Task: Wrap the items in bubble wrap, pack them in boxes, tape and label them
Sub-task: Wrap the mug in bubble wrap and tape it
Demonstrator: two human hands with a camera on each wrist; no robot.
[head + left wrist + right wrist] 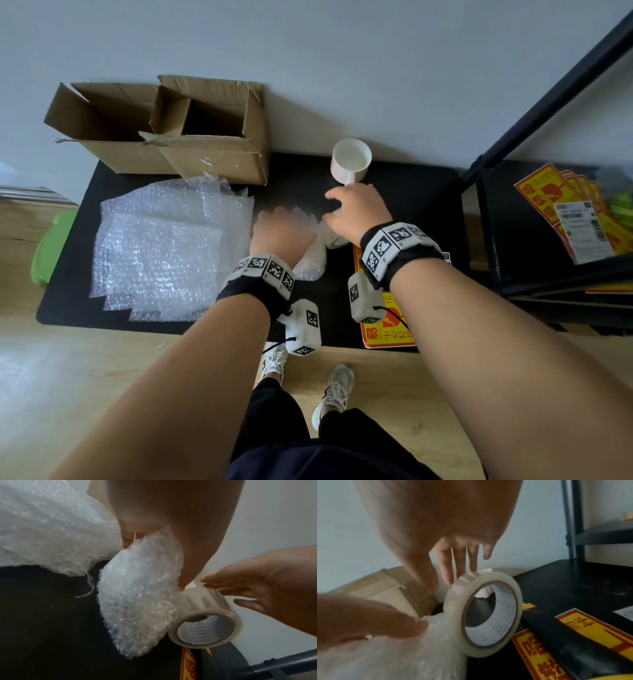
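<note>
Wrapped bundle (140, 601) held at mat centre, tape roll (205, 622) just beside it.
L to R: flat bubble wrap sheets (161, 246) at 9 o'clock on the black mat (394, 192), open cardboard boxes (164, 130) at 11; left hand (281, 233) w/ fingers curled, pinching the bundle, a lumpy, cloudy-white bubble-wrap wad, contents hidden; clear roll on edge touching it; right hand (359, 209), fingers straight & apart, tips on the roll's top; white mug (351, 161) at 12; yellow-red labels (579, 212) at 3.
</note>
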